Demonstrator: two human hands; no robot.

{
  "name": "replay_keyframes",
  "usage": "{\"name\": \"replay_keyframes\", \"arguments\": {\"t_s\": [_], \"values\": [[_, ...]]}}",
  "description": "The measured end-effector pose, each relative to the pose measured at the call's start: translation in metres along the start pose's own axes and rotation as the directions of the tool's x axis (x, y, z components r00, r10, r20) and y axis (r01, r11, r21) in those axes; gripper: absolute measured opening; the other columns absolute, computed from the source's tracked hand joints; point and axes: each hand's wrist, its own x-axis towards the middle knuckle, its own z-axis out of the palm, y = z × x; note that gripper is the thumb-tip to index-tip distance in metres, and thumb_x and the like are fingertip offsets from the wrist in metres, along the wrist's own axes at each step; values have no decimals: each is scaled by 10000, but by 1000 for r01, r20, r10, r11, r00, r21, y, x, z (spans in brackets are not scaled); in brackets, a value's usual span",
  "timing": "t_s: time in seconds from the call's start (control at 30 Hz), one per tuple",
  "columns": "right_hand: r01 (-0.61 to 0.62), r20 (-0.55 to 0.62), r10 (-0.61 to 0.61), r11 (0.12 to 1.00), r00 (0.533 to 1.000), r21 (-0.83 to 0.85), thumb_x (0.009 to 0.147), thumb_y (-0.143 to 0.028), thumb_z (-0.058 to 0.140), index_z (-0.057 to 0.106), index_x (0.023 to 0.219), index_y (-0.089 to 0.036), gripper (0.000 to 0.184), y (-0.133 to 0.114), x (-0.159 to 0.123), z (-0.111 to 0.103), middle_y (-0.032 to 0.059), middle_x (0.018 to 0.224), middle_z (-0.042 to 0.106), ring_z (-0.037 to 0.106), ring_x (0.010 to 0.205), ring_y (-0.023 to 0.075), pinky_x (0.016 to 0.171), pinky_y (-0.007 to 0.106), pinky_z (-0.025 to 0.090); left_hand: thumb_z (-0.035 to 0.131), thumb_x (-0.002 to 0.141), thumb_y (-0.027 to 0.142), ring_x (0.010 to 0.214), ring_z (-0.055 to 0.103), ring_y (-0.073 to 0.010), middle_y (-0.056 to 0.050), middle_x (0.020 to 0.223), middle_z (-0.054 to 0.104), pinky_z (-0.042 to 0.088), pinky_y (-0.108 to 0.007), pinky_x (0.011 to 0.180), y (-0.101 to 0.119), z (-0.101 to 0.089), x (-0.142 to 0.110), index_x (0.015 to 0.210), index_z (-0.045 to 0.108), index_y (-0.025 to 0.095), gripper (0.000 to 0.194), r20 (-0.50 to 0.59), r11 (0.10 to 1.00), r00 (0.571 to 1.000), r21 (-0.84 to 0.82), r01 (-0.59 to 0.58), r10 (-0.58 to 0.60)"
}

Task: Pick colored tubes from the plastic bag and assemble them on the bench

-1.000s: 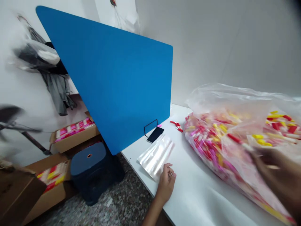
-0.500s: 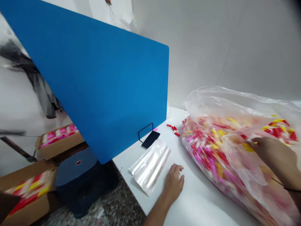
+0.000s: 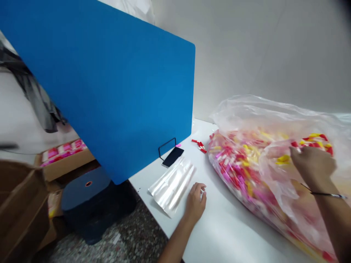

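Bag holds pieces; right grip possibly inside.

I have the right hand at the opening of a big translucent bag of coloured pieces, and from here I can't tell whether it grips any. I see the left hand loosely curled on the white table beside shiny film, a phone near the blue panel.

A: Any legible text, labels or numbers in the head view?
B: None readable.
A: Phone, plastic bag, carton?
B: Can't read anything on those.
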Motion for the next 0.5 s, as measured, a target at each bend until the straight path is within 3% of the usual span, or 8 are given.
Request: {"name": "replay_keyframes", "arguments": {"t_s": [0.07,0.23,0.3,0.43,0.5], "values": [[-78,19,78,997,997,-14,888,-528,327,682,1058,-77,598,15,4,-2,261,1018,645,623,918,376,646,413,436,408,835,94,826,542,-146,-38,954,566,449,-276,724,-4,2,0,1036,521,190,249,-28,1000,1000,-22,-1,1],[92,121,-84,994,989,-64,862,-615,341,688,1047,-102,646,40,6,0,267,1122,620,537,1123,409,767,443,438,406,808,68,805,552,-139,-35,926,574,456,-279,747,-9,4,1,1011,527,181,263,-89,999,996,-35,-19,15],[83,127,-75,995,989,-62,842,-680,311,673,1090,-110,719,47,5,0,264,1145,616,523,1147,414,787,460,424,404,820,84,806,562,-146,-45,927,589,463,-297,776,-11,5,1,1009,525,175,242,-110,1000,994,-15,-24,23],[93,122,-94,996,988,11,788,-751,364,667,1120,-86,803,69,9,1,304,1074,630,616,965,391,685,464,395,420,840,125,874,578,-176,-70,940,618,463,-325,824,-9,5,1,994,532,169,196,-83,996,994,38,-75,78],[169,32,-172,983,985,68,762,-738,448,723,992,-80,750,85,14,5,329,933,644,643,805,352,600,445,355,456,826,136,872,571,-187,-63,902,616,459,-324,806,-3,4,-3,914,546,172,130,-25,992,993,55,-112,114]]}}
